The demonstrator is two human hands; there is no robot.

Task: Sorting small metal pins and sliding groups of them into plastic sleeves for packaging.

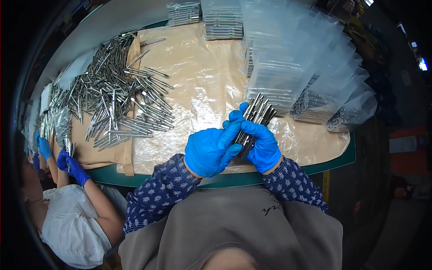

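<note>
Silver rods (259, 110) | between left grip (208, 150), right grip (263, 148) | ends protruding above

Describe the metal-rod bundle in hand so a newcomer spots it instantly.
Start from the shiny tan sheet. Over its near side, the left hand and right hand, in patterned navy sleeves, hold the slanted bundle of metal rods. Unlike the loose rod heap or bagged stacks, it is hand-held.

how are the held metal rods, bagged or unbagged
Unbagged: the metal rods show bare between the left hand and right hand, no plastic around them.
</note>
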